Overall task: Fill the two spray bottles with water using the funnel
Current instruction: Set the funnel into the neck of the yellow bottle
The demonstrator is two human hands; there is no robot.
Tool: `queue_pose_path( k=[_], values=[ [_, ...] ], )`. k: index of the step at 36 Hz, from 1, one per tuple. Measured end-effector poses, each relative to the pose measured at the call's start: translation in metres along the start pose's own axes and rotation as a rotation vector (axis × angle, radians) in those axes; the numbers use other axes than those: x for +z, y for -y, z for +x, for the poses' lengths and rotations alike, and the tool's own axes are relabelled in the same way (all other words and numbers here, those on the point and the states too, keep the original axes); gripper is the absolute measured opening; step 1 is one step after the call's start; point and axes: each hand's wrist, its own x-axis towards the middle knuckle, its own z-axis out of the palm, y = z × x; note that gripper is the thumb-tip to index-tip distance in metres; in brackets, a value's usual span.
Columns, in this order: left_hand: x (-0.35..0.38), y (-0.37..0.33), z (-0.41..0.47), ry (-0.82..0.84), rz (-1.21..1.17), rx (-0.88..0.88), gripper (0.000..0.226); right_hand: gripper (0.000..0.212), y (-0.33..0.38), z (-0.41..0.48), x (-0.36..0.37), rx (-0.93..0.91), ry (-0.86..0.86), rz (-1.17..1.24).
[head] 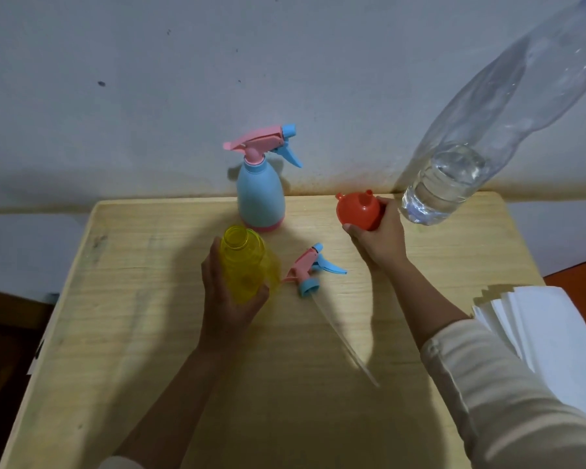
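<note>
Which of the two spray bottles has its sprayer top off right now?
The yellow bottle in the left hand: its neck is open, its trigger head lying on the table beside it. The blue bottle behind wears its sprayer.

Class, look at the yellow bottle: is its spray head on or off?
Off. The yellow bottle shows a bare open mouth, and a spray head lies on the table beside it.
</note>
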Motion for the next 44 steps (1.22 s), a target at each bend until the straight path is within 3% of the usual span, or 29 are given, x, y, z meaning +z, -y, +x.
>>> queue_pose_path(
  k=[7,14,22,25,29,32,38,44],
  values=[
    [0.000,-0.005,-0.003,-0.007,0.049,-0.012,0.090,0.069,0.017,-0.028,0.003,0.029,-0.077,0.293],
    [0.000,-0.014,-0.006,0.016,0.055,-0.030,0.089,0.062,0.027,-0.046,0.008,0.153,-0.059,0.804],
    [-0.002,-0.015,-0.008,0.029,0.069,-0.036,0.099,0.065,0.048,-0.057,0.009,0.133,-0.116,1.020],
    [-0.001,-0.016,-0.010,0.031,0.065,-0.021,0.091,0.063,0.054,-0.063,0.005,0.087,-0.092,1.003],
    [-0.005,-0.020,-0.010,0.027,0.056,-0.004,0.085,0.080,0.065,-0.077,-0.004,0.015,0.001,0.896],
    [-0.010,-0.025,-0.011,0.036,0.042,0.005,0.083,0.074,0.080,-0.089,-0.009,-0.110,0.068,0.737],
    [-0.021,-0.017,0.006,0.216,-0.098,-0.073,0.089,0.086,0.115,-0.105,-0.015,-0.360,0.207,0.322],
    [-0.030,-0.029,0.004,0.210,-0.037,0.032,0.095,0.077,0.147,-0.120,-0.012,-0.568,0.254,0.130]
  ],
)
